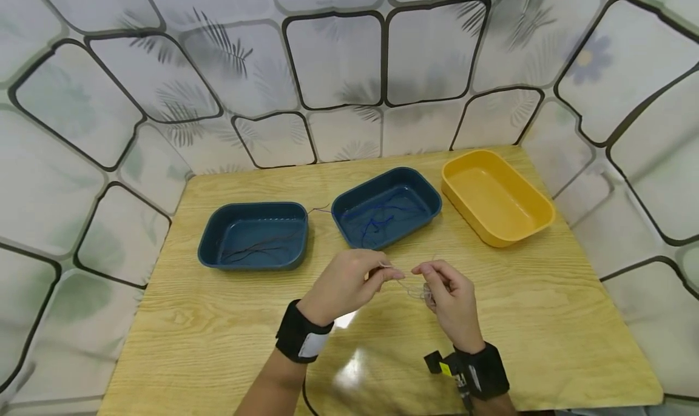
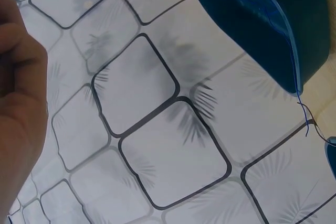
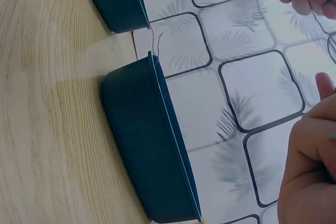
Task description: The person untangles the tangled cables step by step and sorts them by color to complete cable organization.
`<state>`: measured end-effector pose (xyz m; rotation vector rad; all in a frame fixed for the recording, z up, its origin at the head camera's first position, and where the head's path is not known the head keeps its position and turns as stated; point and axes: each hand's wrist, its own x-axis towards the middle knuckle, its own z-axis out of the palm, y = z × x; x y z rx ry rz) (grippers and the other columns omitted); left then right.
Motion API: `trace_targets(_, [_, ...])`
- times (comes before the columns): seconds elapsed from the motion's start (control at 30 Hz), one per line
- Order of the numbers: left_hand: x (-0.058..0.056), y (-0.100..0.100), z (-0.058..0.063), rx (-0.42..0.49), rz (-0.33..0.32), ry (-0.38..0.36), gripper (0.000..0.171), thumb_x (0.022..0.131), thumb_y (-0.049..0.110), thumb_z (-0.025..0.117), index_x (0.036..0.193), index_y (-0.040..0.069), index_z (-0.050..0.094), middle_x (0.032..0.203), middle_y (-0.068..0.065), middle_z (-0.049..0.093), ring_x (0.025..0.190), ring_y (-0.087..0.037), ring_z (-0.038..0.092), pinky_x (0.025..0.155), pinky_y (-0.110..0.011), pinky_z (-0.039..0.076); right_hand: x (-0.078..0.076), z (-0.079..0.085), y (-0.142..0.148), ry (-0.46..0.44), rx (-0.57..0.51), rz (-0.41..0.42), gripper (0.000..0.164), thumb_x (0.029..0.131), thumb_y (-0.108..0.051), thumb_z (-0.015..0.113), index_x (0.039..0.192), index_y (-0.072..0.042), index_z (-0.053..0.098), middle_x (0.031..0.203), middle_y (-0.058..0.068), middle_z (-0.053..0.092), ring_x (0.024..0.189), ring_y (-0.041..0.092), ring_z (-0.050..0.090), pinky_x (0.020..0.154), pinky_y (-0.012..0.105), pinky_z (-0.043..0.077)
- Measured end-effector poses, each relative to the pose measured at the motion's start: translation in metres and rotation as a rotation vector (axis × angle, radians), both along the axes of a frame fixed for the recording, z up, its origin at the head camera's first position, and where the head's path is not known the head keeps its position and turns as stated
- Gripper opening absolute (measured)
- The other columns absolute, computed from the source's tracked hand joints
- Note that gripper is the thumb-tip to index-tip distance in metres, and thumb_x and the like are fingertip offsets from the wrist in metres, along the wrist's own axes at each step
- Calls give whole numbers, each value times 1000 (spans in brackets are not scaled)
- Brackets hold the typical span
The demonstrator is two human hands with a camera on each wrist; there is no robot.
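Note:
Over the table, in the head view, both hands hold a thin pale string (image 1: 415, 292) between them. My left hand (image 1: 349, 285) pinches one part of it between thumb and fingers. Loops of the string hang by my right hand (image 1: 452, 299), whose thumb and forefinger pinch it too; its other fingers curl in. Only the side of the left hand (image 2: 21, 103) shows in the left wrist view. The right wrist view has the right hand (image 3: 310, 161) at its lower right edge and the left hand's fingers above, with string running from them.
Behind the hands stand a dark blue bin (image 1: 384, 241) with blue strings and, to its left, another dark blue bin (image 1: 253, 207) with dark strings. String ends stick out between these two. A yellow bin (image 1: 475, 222) stands at the right on the wooden table (image 1: 191, 331). A patterned curtain (image 1: 338, 58) surrounds the table.

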<state>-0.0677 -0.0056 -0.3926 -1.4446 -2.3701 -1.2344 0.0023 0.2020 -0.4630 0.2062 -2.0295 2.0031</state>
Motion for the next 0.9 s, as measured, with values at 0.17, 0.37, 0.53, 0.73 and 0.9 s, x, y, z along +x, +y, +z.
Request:
trace_targets(0.17, [-3, -10, 2, 57, 53, 16, 11, 98, 16, 68, 88, 14, 69, 68, 10, 48, 58, -1, 41, 55, -19, 37, 5, -1, 7, -13, 5, -44, 21, 107, -4, 48, 104, 6, 67, 52, 2, 37, 39, 14, 32, 36, 29, 28])
trace_targets(0.37, [-13, -27, 7, 150, 155, 30, 12, 98, 18, 66, 92, 11, 73, 62, 11, 48, 49, -2, 38, 49, -23, 35, 12, -5, 17, -41, -39, -136, 24, 107, -7, 50, 102, 10, 65, 52, 2, 35, 39, 16, 32, 36, 30, 26])
trace_targets(0.53, [-21, -36, 8, 170, 195, 62, 30, 103, 32, 56, 95, 9, 74, 60, 10, 51, 47, -2, 41, 47, -22, 36, 15, -11, 28, -67, -44, -184, 24, 107, -9, 50, 102, 9, 65, 52, 5, 36, 39, 15, 33, 36, 30, 28])
trace_targets(0.73, [-34, -38, 8, 236, 251, 55, 12, 98, 17, 67, 91, 9, 73, 60, 8, 52, 48, -4, 43, 48, -27, 37, 18, -16, 41, -80, -84, -262, 24, 107, -8, 51, 103, 11, 65, 51, 6, 37, 40, 14, 33, 37, 30, 27])
trace_targets(0.9, [-44, -15, 6, 264, 220, -36, 6, 94, 6, 71, 91, 8, 76, 64, 6, 62, 53, -6, 52, 47, -29, 39, 17, -15, 41, -70, -104, -250, 24, 106, -8, 51, 104, 12, 64, 52, 6, 37, 39, 14, 33, 36, 30, 27])
